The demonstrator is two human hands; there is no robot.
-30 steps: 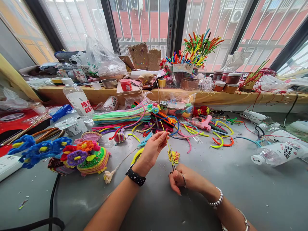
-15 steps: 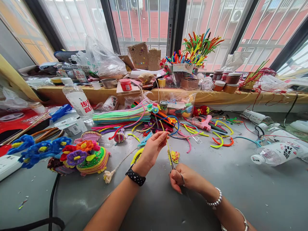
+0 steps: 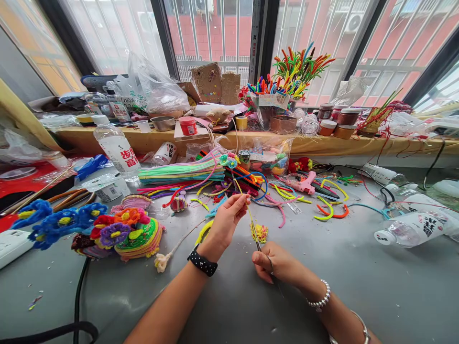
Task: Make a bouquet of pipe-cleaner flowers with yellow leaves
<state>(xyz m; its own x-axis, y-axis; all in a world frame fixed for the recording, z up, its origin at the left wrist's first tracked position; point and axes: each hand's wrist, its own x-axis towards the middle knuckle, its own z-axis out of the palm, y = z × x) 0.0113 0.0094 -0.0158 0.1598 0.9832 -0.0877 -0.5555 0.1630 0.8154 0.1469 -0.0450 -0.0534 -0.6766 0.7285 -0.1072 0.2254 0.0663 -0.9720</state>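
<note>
Between its fingertips, my left hand [image 3: 229, 215] pinches a thin yellow pipe cleaner [image 3: 248, 207] that slants from upper left to lower right. My right hand [image 3: 274, 263] is wrapped round the handles of small scissors [image 3: 257, 243]. Their blades point up and lie along the lower part of the pipe cleaner. Just behind the blades, a small heap of yellow bits [image 3: 261, 232] sits on the grey table [image 3: 229, 306].
Fuzzy flowers [image 3: 114, 234] stand at the left, and a bundle of pastel pipe cleaners [image 3: 181, 173] lies behind my left hand. A pink glue gun [image 3: 301, 183] and plastic bottles [image 3: 412, 229] are to the right.
The upper end of the yellow pipe cleaner has swung left and up. My right hand and the scissors have shifted slightly, with the blades narrower against the pipe cleaner.
</note>
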